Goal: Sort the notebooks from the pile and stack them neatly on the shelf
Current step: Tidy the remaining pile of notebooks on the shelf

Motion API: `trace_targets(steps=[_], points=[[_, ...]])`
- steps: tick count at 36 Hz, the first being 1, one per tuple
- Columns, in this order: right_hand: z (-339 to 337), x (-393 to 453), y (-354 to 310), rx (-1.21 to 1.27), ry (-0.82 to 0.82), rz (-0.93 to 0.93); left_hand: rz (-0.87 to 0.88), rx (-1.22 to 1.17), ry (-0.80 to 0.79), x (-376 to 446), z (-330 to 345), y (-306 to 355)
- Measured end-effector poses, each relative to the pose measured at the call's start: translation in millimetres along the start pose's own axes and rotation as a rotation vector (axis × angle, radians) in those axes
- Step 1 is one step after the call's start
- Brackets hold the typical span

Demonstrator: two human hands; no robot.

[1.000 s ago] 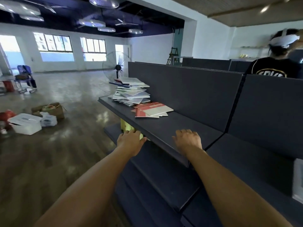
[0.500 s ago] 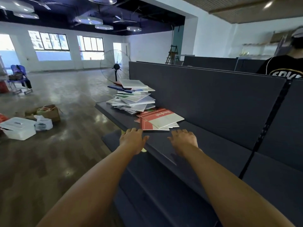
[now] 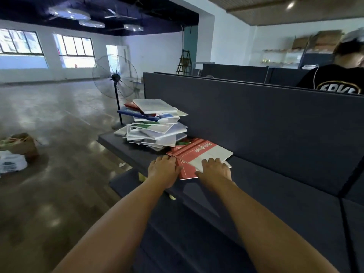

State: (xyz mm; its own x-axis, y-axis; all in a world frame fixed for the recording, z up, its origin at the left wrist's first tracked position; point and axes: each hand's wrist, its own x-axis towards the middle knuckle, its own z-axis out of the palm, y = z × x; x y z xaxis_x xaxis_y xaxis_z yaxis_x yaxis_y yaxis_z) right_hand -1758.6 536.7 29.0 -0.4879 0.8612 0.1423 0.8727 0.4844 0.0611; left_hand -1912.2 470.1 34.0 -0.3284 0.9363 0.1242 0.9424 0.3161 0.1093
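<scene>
Head view looked down along a dark shelf with an upright back panel. Both bare arms reached forward to a small stack of red and white notebooks lying flat on the shelf, close to its front edge. The left hand lay palm down on the shelf at the stack's left side, its fingers fairly straight and touching the red edge of the lower notebook. The right hand rested palm down on the near white corner of the top notebook, fingers spread and only lightly bent; whether the thumb was tucked under the cover could not be told.

Just beyond this stack, toward the shelf's far left end, stood a tall, untidy pile of notebooks, white, blue, green and red covers jutting out at different angles. Its base touched the far edge of the red stack.

Behind the pile a standing fan stood on the glossy floor. A cardboard box and a white bag sat at far left. Another person in a black shirt was behind the back panel at right.
</scene>
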Motion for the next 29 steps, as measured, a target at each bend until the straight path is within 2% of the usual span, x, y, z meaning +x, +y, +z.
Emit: trace_targets(steps=[16, 23, 29], points=[[1, 47, -8, 0.041, -0.110, 0.050, 0.006, -0.040, 0.023, 38, 20, -14], [-4, 53, -13, -0.146, -0.050, -0.108, 0.024, -0.052, 0.047, 41, 27, -7], [10, 51, -9, -0.187, -0.005, -0.009, 0.039, -0.045, 0.037, 45, 28, -6]])
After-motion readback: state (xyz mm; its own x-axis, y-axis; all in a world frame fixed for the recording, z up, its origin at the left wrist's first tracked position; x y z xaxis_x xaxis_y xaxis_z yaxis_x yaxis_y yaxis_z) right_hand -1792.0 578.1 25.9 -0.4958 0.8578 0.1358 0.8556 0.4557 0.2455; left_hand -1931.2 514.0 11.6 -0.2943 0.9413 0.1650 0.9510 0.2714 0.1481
